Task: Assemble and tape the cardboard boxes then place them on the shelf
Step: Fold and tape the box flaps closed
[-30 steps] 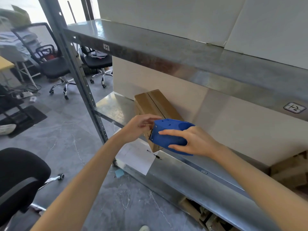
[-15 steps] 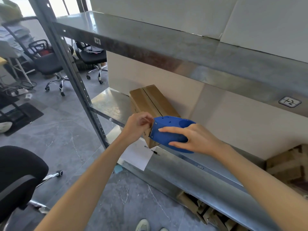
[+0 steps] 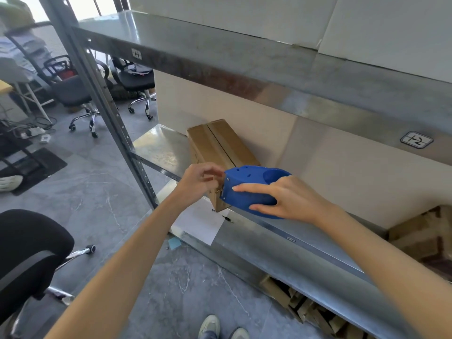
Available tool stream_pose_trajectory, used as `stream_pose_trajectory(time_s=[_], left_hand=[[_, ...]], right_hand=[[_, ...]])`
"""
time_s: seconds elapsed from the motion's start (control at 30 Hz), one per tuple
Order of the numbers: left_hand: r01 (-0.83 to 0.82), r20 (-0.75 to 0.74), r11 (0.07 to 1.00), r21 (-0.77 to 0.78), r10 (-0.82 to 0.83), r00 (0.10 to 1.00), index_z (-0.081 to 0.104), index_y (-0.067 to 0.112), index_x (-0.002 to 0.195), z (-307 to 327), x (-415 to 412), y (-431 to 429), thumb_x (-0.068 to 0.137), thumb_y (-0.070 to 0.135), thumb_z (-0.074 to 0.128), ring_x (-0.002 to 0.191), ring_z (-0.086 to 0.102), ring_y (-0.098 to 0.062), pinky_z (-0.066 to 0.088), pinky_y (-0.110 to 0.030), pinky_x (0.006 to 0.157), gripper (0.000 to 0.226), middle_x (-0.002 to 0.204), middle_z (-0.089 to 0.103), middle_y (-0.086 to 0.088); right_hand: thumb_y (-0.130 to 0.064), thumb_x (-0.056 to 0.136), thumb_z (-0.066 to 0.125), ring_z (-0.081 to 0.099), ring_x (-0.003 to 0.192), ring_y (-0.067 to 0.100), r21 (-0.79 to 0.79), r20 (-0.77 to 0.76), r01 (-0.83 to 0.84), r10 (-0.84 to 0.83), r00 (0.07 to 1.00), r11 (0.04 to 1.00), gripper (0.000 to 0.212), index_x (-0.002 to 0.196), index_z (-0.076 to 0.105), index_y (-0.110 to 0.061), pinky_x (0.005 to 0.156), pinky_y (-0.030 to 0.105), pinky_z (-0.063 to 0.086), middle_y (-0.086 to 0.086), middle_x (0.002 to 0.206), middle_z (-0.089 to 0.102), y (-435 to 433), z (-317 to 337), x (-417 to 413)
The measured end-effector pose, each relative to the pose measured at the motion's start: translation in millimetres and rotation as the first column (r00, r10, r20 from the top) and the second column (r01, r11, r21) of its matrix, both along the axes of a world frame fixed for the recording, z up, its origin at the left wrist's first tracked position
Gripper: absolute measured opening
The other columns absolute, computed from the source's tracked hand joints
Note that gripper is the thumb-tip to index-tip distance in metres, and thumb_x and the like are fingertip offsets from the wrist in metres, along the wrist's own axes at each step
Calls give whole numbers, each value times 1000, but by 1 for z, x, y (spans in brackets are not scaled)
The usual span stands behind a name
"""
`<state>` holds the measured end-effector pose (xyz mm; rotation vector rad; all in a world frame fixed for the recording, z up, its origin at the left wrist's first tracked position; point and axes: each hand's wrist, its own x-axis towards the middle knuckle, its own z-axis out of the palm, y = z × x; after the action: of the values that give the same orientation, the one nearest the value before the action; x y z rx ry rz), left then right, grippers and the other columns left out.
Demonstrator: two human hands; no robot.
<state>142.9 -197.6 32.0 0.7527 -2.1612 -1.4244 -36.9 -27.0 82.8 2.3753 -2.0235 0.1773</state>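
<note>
A closed brown cardboard box (image 3: 220,143) lies on the middle metal shelf (image 3: 159,148), its top seam running away from me. My right hand (image 3: 288,199) grips a blue tape dispenser (image 3: 247,179) held against the box's near end. My left hand (image 3: 198,182) is at the dispenser's front, fingers curled and pinching at the tape end against the box's near face. The tape itself is hard to make out.
The upper shelf (image 3: 220,62) overhangs the box closely. A slotted upright post (image 3: 102,94) stands to the left. A white paper sheet (image 3: 198,223) hangs below the shelf edge. Flattened cardboard (image 3: 305,307) lies on the lowest level, and more cardboard (image 3: 423,236) lies at right. Office chairs (image 3: 73,94) stand behind.
My left hand's fingers have curled tighter at the dispenser's front. The right hand and dispenser stay against the box's near end.
</note>
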Motion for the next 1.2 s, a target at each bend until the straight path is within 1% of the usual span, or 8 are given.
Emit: stream_pose_trajectory(time_s=[0.17, 0.37, 0.47, 0.53, 0.67, 0.8, 1.03, 1.2], left_hand=[[6, 2, 999, -39, -6, 1000, 69, 20, 89, -1, 2, 6, 85, -11, 64, 90, 66, -6, 52, -21, 88, 31, 92, 71, 2], [-89, 18, 991, -100, 92, 996, 70, 17, 85, -4, -1, 12, 89, -6, 63, 88, 65, -15, 51, -34, 92, 24, 85, 70, 6], [-109, 21, 983, -151, 114, 993, 65, 28, 79, -7, -1, 16, 88, -6, 64, 80, 61, -1, 45, -19, 81, 35, 79, 66, 15], [-153, -13, 979, -138, 153, 988, 65, 27, 79, -9, 6, 14, 88, -4, 65, 77, 60, 5, 43, -9, 73, 33, 79, 67, 16], [-292, -63, 953, -77, 287, 956, 67, 25, 80, -17, 41, -6, 86, 0, 70, 77, 60, 1, 46, -12, 73, 25, 82, 68, 12], [-293, -47, 950, -106, 289, 956, 66, 22, 84, -26, 40, -3, 90, 4, 68, 84, 60, -7, 48, -20, 78, 20, 86, 68, 8], [-265, -56, 961, -77, 262, 964, 61, 20, 95, -32, 10, 3, 94, 11, 62, 78, 55, 8, 39, -3, 70, 9, 89, 62, 7], [-261, -43, 963, -67, 259, 965, 58, 22, 112, -38, 4, -1, 96, 8, 61, 75, 55, -2, 40, -3, 71, 22, 77, 57, 0]], right_hand=[[-41, 97, 57, 33, 45, 13, -10, -16, -18, 18, 1000, 1000, 48, 143, 43, -44, 47, 28, 30, -3, 46, 34, 4, 0, -2], [-47, 97, 51, 32, 45, 13, 5, -6, -5, 5, 1000, 1000, 49, 144, 35, -52, 47, 35, 43, -4, 47, 31, 5, -7, -1], [-49, 97, 48, 30, 44, 13, -4, 3, 9, -9, 1000, 1000, 49, 143, 34, -55, 47, 37, 44, -2, 47, 32, 3, -12, -1], [-49, 96, 50, 27, 43, 12, -13, 1, 24, -24, 1000, 1000, 49, 142, 35, -55, 46, 35, 43, -2, 46, 30, 5, -13, -5], [-47, 93, 55, 22, 42, 11, -36, 50, 97, -96, 994, 995, 48, 138, 41, -56, 46, 34, 43, -3, 44, 24, 22, -13, -21], [-48, 92, 55, 24, 42, 12, -23, 63, 121, -119, 991, 992, 49, 136, 40, -59, 48, 29, 40, -3, 44, 24, 32, -15, -26], [-48, 91, 59, 30, 42, 8, 10, 45, 195, -195, 980, 981, 51, 135, 39, -63, 52, 13, 21, -5, 43, 29, 32, -19, -37], [-51, 91, 58, 35, 46, 8, 44, 60, 200, -203, 977, 979, 50, 134, 38, -65, 52, 12, 23, -7, 46, 33, 28, -24, -36]])
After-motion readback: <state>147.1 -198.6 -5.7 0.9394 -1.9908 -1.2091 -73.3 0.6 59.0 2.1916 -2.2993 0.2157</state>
